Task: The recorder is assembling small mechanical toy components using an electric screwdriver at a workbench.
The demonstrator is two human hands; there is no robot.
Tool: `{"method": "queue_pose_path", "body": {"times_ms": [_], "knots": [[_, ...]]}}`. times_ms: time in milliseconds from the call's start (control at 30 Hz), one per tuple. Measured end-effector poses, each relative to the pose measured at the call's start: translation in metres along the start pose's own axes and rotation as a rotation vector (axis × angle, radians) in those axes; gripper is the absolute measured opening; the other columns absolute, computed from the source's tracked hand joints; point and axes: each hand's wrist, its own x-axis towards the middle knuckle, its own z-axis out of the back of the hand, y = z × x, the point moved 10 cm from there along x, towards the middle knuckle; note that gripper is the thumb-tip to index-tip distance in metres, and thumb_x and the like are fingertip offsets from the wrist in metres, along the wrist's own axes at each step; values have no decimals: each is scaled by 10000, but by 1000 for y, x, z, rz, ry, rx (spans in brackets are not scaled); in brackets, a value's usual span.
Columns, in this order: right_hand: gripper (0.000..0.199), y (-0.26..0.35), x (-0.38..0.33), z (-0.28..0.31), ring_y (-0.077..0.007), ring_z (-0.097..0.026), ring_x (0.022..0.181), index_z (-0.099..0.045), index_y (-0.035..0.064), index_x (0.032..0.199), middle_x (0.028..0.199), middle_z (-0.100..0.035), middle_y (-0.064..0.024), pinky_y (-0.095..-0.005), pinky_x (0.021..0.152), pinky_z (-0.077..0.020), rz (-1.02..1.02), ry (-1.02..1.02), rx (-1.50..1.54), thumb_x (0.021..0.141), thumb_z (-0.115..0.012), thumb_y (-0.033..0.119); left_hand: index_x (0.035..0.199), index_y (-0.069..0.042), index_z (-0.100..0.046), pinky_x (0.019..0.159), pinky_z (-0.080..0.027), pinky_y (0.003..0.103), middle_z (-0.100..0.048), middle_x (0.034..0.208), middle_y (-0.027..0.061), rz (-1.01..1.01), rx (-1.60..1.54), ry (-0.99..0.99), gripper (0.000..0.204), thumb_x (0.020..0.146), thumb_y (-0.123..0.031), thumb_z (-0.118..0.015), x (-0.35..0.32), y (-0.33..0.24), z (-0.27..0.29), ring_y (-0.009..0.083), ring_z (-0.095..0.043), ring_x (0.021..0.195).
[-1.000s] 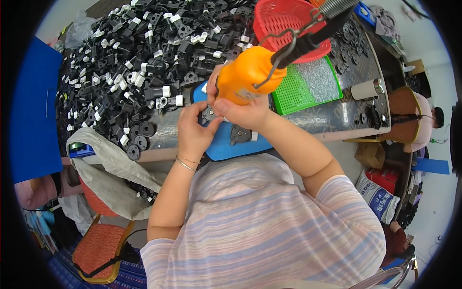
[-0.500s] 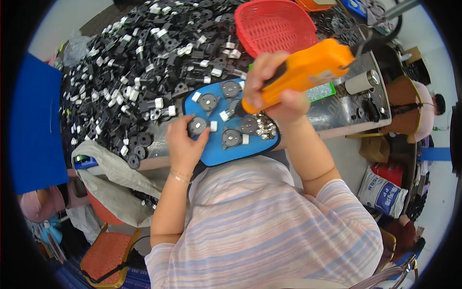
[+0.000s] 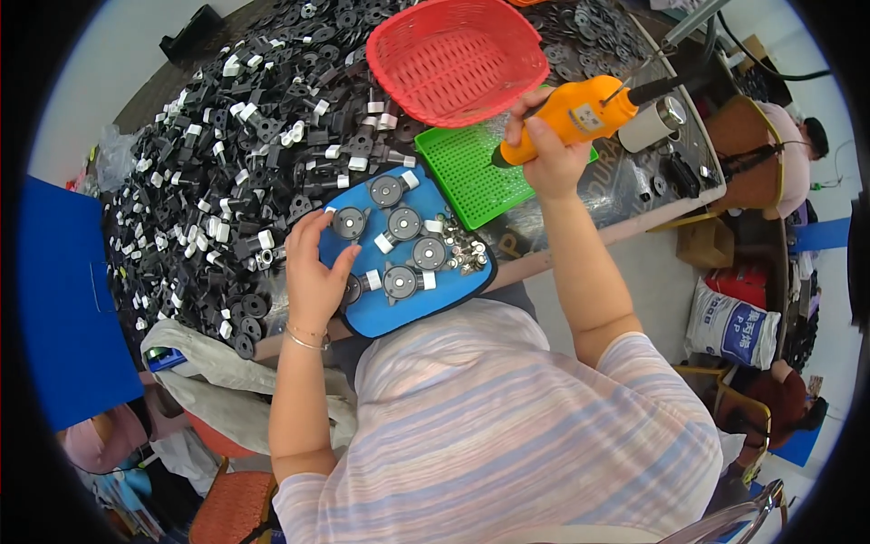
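A blue pad with a dark rim lies along the table's near edge. Several round black wheel-like parts with white tabs rest on it, beside a small heap of shiny metal screws or pins. My left hand is at the pad's left side, thumb and fingers closed about a round black wheel-like part. Another such part lies partly hidden by the thumb. My right hand grips an orange electric screwdriver, its dark tip above the green perforated tray, apart from the parts.
A big pile of black and white parts covers the table's left and back. A red basket stands behind the green tray. Rightward are a pale cylindrical flask and loose black discs. A grey cloth hangs at the left edge.
The screwdriver and my right hand have moved off the parts on the pad, rightward over the green tray. My left hand stays at the pad's left side. The whole view has shifted.
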Motion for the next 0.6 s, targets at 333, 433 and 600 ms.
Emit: {"method": "queue_pose_path", "body": {"times_ms": [333,433,600], "knots": [[259,-16,-5,-37,-161,-558,607,-511,-8,991,873,-581,-125,-274,568,-462,-56,53,97,758,-613,44,1136,-29,-581,931,-409,377,-577,1132,149,7,-7,100,502,670,-108,-751,14,11,-24,312,-499,1073],[254,-15,-5,-35,-151,-561,603,-516,-11,981,865,-583,-120,-256,555,-461,-68,52,113,758,-625,43,1098,-21,-596,899,-417,378,-591,1091,146,-13,14,104,481,654,-110,-758,17,6,-23,316,-509,1026],[265,-12,-9,-33,-145,-558,597,-519,-12,989,857,-577,-121,-251,551,-462,-63,65,98,758,-633,50,1037,-10,-609,842,-427,376,-608,1019,134,-47,88,95,459,626,-127,-778,18,-6,-18,317,-519,958]]}}
